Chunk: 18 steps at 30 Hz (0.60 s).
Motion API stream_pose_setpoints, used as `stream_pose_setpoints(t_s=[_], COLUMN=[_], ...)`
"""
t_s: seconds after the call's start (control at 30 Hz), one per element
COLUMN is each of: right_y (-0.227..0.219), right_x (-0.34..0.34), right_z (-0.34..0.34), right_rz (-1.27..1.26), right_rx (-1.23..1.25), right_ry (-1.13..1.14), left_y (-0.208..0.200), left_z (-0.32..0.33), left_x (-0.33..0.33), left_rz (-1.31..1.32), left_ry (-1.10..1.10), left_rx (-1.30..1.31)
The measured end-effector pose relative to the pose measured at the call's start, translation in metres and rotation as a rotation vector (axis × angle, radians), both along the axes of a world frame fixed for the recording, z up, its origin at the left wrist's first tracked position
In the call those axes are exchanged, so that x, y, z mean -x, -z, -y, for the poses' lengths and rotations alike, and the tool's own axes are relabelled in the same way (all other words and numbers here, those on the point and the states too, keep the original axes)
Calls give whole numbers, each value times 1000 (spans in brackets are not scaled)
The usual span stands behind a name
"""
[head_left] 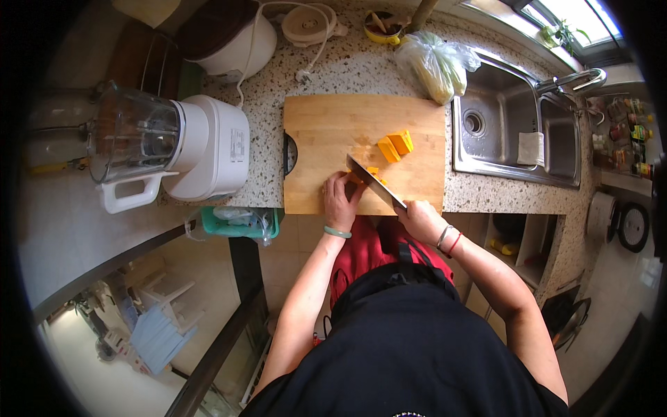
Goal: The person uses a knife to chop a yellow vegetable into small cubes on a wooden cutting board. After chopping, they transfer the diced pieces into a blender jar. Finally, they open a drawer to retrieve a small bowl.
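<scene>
A wooden cutting board (319, 125) lies on the speckled counter in front of me. In my right hand (422, 221) is the handle of a kitchen knife (374, 182), its blade slanting up and left across the board. My left hand (341, 200), fingers curled, presses on a small bright orange pumpkin piece (357, 176) beside the blade. Part of that piece is hidden by the fingers and the knife. Farther back and to the right, thicker pumpkin chunks (395, 146) rest together on the board, apart from both hands.
Left of the board stands a white blender (215, 149) with a clear jug. A plastic bag of produce (439, 69) sits by the steel sink (486, 104) at right. Behind are a yellow pot (382, 29) and a white cooker (233, 48). A green bin (240, 221) hangs below the counter edge.
</scene>
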State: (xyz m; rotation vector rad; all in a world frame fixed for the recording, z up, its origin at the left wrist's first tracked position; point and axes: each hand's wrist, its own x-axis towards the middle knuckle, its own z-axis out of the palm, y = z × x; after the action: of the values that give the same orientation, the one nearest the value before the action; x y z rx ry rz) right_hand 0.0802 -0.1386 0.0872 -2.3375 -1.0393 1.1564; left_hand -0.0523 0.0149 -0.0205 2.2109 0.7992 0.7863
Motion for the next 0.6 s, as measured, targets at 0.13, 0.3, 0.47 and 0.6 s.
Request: stream_pose_setpoints(t_s=[0.13,0.3,0.47,0.6], right_y=[2,34,33,11], right_x=[1,18,-3,-6], right_z=[-6,0,-4,-5], right_rz=[-11,56,39,88], right_rx=[11,-26,-35,-82], right_ry=[7,74,9,15], left_y=[3,0,-1,-4], left_z=[-1,0,-1,0], left_x=[2,4,1,3], left_rz=[1,-36,-23,-74], left_ry=[2,14,13,19], left_rx=[0,-12,-44,-28])
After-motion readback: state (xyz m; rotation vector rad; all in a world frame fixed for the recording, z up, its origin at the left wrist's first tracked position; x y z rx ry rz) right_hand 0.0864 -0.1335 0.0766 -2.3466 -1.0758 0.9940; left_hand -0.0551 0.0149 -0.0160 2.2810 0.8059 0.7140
